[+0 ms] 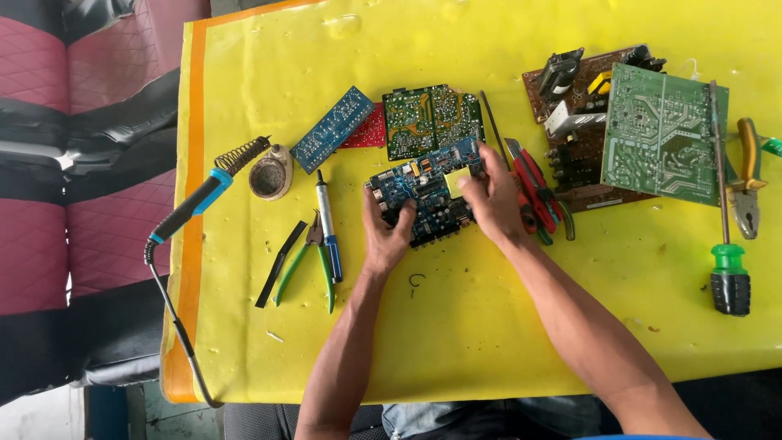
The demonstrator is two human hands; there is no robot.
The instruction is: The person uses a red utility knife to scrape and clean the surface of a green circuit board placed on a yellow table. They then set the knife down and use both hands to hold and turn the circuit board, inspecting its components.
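Note:
A blue circuit board (423,189) lies in the middle of the yellow table (489,326). My left hand (386,232) grips its near left edge, thumb on top. My right hand (491,198) covers its right end, fingers pressing on a pale yellow square part (456,179) on the board. Both forearms reach in from the bottom of the view.
A soldering iron (195,204) in its coil stand, a small round tin (269,175), green-handled pliers (314,261) and a desoldering pump (328,228) lie at left. Several other boards (428,118) sit behind; a large green board (661,134), red cutters (533,191), green screwdriver (727,269), yellow pliers (748,175) at right.

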